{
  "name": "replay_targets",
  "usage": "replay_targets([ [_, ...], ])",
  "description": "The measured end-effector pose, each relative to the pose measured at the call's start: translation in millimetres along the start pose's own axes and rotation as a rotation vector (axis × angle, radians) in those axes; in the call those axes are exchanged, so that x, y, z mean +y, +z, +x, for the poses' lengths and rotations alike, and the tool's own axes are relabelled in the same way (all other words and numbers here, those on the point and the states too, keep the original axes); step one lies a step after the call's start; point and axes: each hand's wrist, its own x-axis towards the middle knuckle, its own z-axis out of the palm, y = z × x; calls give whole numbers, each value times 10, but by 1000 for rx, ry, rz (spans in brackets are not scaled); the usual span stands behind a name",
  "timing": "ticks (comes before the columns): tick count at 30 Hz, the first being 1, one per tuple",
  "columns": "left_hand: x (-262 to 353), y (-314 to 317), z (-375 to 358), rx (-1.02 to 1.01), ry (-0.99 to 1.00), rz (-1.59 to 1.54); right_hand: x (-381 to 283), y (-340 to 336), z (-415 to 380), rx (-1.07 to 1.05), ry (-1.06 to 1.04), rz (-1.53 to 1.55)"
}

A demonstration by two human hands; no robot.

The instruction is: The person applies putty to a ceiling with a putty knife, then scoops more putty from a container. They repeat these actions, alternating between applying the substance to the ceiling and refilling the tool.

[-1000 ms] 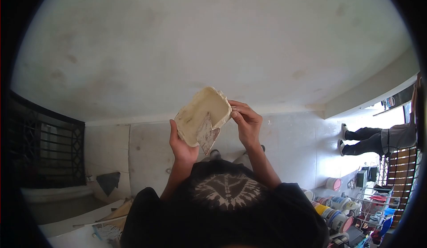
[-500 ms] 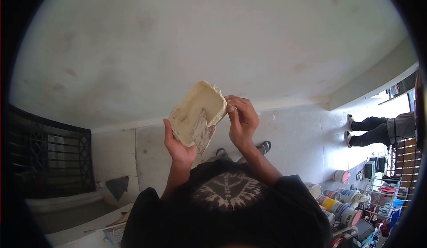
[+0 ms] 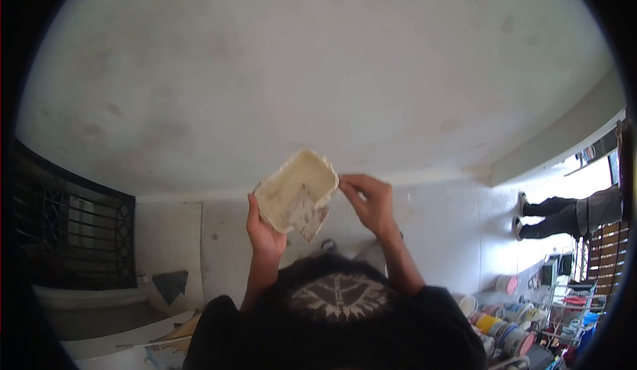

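Note:
A cream-coloured tray (image 3: 282, 184), its rim crusted with dried material, is held tilted in front of my chest. My left hand (image 3: 265, 233) grips it at the lower left, thumb up along the side. At the tray's right corner, my right hand (image 3: 371, 201) pinches the rim between thumb and fingers. A stained flat scraper (image 3: 308, 217) rests in the tray and sticks out over the near edge; neither hand is seen on it.
A pale, smudged wall (image 3: 298, 71) rises ahead. Black metal bars (image 3: 86, 237) stand at left. Paint buckets (image 3: 507, 333) and a metal rack (image 3: 574, 304) are at lower right. Another person's legs (image 3: 554, 217) show at far right.
The tray and both hands sit slightly lower in view, with the tray's opening turned differently. My right hand's fingers are straighter at the rim. The view of the room has shifted a little.

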Motion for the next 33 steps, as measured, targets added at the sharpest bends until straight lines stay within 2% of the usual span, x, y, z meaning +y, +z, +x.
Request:
replay_targets([
  [4, -3, -133, 70, 8, 34, -1, 78, -8, 30, -150, -41, -68],
  [6, -21, -137, 38, 82, 22, 6, 62, -26, 36, -177, -85, -112],
  [11, -177, -253, 72, 79, 159, 18, 10, -27, -16, -215, -124, -137],
  [13, -228, -284, 92, 77, 209, 42, -45, -24, -74, -330, -71, -295],
  [15, -283, -287, 117, 118, 288, 92, -30, 8, -106, -353, -108, -317],
  [18, -382, -301, 140, 197, 400, 187, -55, 110, -143, -419, 14, -259],
  [22, -445, -237, 138, 257, 440, 216, 214, 262, -172, -467, 108, -232],
  [24, -464, -279, 144, 215, 481, 272, 179, 364, -156, -367, 215, -123],
  [26, -483, -297, 137, 221, 453, 269, 123, 429, -162, -309, 193, -206],
  [29, -469, -277, 131, 278, 408, 246, -8, 474, -130, -338, 201, -233],
  [33, -448, -261, 144, 225, 404, 234, -151, 462, -93, -307, 151, -267],
])
